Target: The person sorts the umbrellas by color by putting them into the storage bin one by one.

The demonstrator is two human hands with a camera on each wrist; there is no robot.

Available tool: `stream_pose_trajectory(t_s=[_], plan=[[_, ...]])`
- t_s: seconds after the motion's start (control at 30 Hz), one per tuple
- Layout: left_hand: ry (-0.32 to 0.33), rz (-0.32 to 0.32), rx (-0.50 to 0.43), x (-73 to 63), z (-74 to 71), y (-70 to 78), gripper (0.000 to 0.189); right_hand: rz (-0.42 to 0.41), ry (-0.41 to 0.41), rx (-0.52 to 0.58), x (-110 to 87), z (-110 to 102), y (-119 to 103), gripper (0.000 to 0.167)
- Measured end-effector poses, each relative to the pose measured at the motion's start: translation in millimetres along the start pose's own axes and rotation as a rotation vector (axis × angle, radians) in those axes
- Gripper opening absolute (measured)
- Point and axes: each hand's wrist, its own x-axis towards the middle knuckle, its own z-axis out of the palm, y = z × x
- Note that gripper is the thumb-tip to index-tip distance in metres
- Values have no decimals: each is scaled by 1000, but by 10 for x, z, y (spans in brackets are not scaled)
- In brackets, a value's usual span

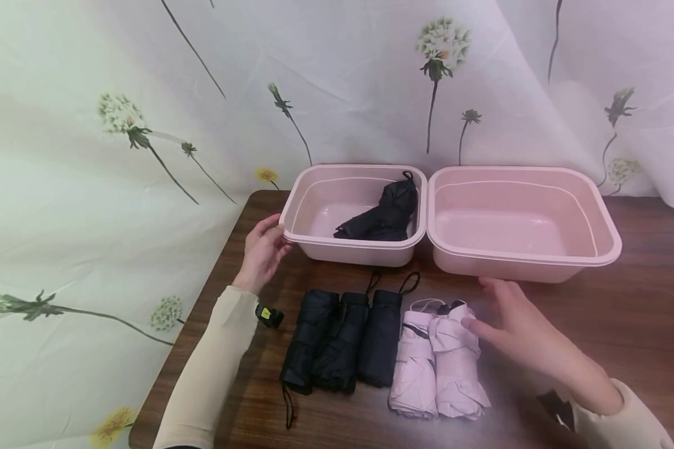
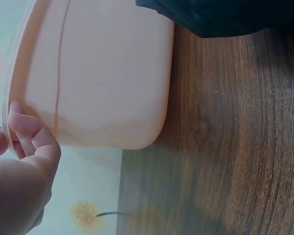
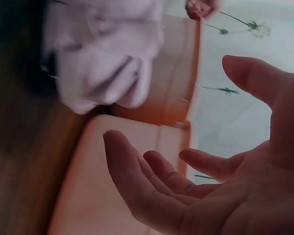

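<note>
My left hand (image 1: 263, 252) pinches the near left corner of the left pink basin (image 1: 356, 252), thumb and fingers at its rim (image 2: 12, 88). A black folded umbrella (image 1: 390, 209) leans in that basin against its right side. My right hand (image 1: 525, 324) is spread with nothing in it, just right of two pale pink folded umbrellas (image 1: 457, 368). In the right wrist view its fingers (image 3: 152, 203) are relaxed and apart from the thumb. Left of the pale pair, three black folded umbrellas (image 1: 380, 340) lie side by side, some with wrist loops showing.
A second, wider pink basin (image 1: 505, 265) stands beside the first, holding nothing. Both are at the back of the dark wooden table (image 1: 646, 305), before a flower-printed cloth (image 1: 359, 81). A small black item with a yellow mark (image 1: 268, 315) is at my left wrist.
</note>
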Motion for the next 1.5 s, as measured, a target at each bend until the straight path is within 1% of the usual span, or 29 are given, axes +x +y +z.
stream_pose_trajectory(t_s=[0.17,0.27,0.4,0.47,0.63,0.8,0.97,1.1,1.2,1.4,1.5], plan=[[-2,-5,-12,-3,-10,5,40,51,-40,-9,-119,160,80,86],[-3,-11,-15,-6,-10,9,40,79,-48,4,-185,257,114,92],[-3,-14,-16,-3,-13,8,41,125,-78,23,-256,368,116,99],[-4,-14,-17,1,-16,6,41,130,-99,31,-287,414,107,102],[-3,-14,-18,0,-7,3,41,141,-142,36,-330,497,79,110],[4,-13,-34,4,6,-6,37,186,-180,52,-335,553,43,118],[-2,-14,-44,14,2,-7,38,192,-160,51,-336,643,21,118],[-3,-8,-28,15,-3,-1,39,213,-147,45,-335,692,12,117],[-1,-7,-24,13,-5,0,39,224,-140,49,-339,702,15,115],[-4,-8,-46,20,-3,-10,37,220,-123,65,-355,704,27,113],[-5,-6,-39,20,-2,-8,38,222,-119,74,-357,705,43,113]])
